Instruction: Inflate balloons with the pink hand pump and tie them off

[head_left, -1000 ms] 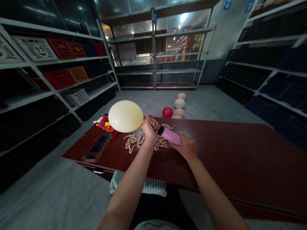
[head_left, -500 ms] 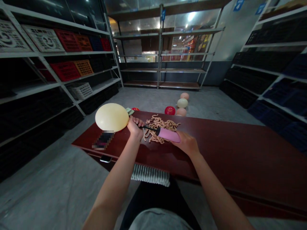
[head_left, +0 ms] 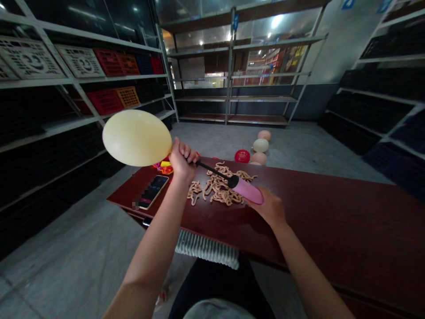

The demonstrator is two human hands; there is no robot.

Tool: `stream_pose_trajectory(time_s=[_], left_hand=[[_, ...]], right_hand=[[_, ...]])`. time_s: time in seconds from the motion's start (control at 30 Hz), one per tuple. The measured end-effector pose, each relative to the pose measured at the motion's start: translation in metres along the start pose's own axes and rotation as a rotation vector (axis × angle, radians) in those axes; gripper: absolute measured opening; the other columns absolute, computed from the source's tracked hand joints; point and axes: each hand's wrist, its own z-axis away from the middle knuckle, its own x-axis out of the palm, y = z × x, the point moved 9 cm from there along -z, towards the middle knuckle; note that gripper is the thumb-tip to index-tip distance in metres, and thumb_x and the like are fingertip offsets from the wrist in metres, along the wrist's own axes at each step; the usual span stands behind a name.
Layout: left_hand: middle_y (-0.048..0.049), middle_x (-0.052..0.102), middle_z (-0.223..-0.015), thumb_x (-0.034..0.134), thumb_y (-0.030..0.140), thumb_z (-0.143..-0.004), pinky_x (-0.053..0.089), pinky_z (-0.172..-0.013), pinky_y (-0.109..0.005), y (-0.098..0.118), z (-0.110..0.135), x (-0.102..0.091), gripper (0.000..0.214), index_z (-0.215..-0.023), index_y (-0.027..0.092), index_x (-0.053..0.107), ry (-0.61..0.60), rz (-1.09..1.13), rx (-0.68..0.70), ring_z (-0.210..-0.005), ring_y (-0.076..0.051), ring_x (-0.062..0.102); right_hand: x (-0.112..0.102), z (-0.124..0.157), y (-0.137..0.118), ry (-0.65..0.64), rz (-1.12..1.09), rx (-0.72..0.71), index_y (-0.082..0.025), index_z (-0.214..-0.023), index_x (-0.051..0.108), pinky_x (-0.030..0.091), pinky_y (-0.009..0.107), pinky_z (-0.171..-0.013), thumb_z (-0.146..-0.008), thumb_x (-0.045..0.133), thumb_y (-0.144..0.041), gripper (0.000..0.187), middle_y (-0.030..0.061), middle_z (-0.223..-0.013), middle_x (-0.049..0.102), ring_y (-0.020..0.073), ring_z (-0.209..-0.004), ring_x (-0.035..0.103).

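Observation:
A pale yellow inflated balloon (head_left: 137, 137) is at the left, its neck in the closed fingers of my left hand (head_left: 182, 161). Those fingers also wrap the front end of a balloon pump (head_left: 248, 191), which has a pink barrel and a black rod. My right hand (head_left: 272, 208) grips the pink barrel at its rear; part of it is hidden in the palm. Between my hands, under the pump, lies a pile of thin, twisted, beige limp strips (head_left: 223, 190) that look like uninflated balloons. The join of balloon neck and pump is hidden by my left fingers.
A phone (head_left: 154, 190) lies on the dark red table (head_left: 318, 212), left of my wrist. Red and yellow packets (head_left: 165, 167) are behind it. Several balloons, one red (head_left: 242, 156), rest beyond the far edge. Shelves with crates (head_left: 108, 101) line the left.
The balloon has grown bigger and moved up and left with my left hand. More of the pump's black rod shows between my hands. The phone and packets are less covered.

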Motion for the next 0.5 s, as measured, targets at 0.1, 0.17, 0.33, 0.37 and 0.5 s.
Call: stream_pose_trajectory(time_s=[0.1, 0.17, 0.33, 0.37, 0.5], left_hand=[[0.0075, 0.025, -0.045, 0.058, 0.042, -0.093, 0.019, -0.036, -0.023, -0.019, -0.006, 0.036, 0.053, -0.056, 0.020, 0.028, -0.056, -0.002, 0.008, -0.033, -0.005, 0.021], [0.0075, 0.026, -0.045, 0.060, 0.045, -0.092, 0.019, -0.036, -0.023, -0.033, -0.010, 0.053, 0.054, -0.056, 0.020, 0.029, -0.081, -0.016, 0.000, -0.033, -0.005, 0.021], [0.0076, 0.028, -0.043, 0.059, 0.045, -0.092, 0.018, -0.035, -0.023, -0.079, -0.011, 0.074, 0.053, -0.055, 0.020, 0.031, -0.123, -0.072, -0.071, -0.032, -0.005, 0.021], [0.0076, 0.028, -0.042, 0.059, 0.045, -0.092, 0.018, -0.035, -0.023, -0.090, -0.007, 0.074, 0.053, -0.055, 0.020, 0.031, -0.128, -0.081, -0.091, -0.032, -0.005, 0.022], [0.0077, 0.028, -0.041, 0.059, 0.046, -0.091, 0.016, -0.034, -0.023, -0.136, 0.015, 0.071, 0.054, -0.054, 0.020, 0.031, -0.131, -0.101, -0.170, -0.030, -0.005, 0.022]], right_hand=[[-0.011, 0.001, 0.013, 0.082, 0.026, 0.082, -0.019, -0.100, 0.067, 0.048, 0.030, -0.064, -0.080, 0.060, -0.064, 0.050, 0.0068, -0.084, 0.074, 0.0208, -0.070, 0.068], [-0.016, 0.001, 0.019, 0.117, 0.037, 0.115, -0.019, -0.098, 0.068, 0.047, 0.029, -0.062, -0.080, 0.060, -0.066, 0.051, 0.0067, -0.080, 0.073, 0.0205, -0.067, 0.067], [-0.019, 0.000, 0.021, 0.151, 0.043, 0.161, -0.020, -0.094, 0.067, 0.044, 0.029, -0.059, -0.081, 0.057, -0.067, 0.050, 0.0062, -0.075, 0.073, 0.0203, -0.064, 0.067], [-0.019, 0.000, 0.021, 0.156, 0.047, 0.172, -0.020, -0.093, 0.067, 0.043, 0.028, -0.059, -0.080, 0.057, -0.067, 0.050, 0.0062, -0.075, 0.073, 0.0203, -0.064, 0.066], [-0.019, 0.001, 0.022, 0.156, 0.070, 0.197, -0.020, -0.091, 0.067, 0.040, 0.028, -0.057, -0.080, 0.056, -0.068, 0.050, 0.0055, -0.072, 0.072, 0.0201, -0.061, 0.065]])
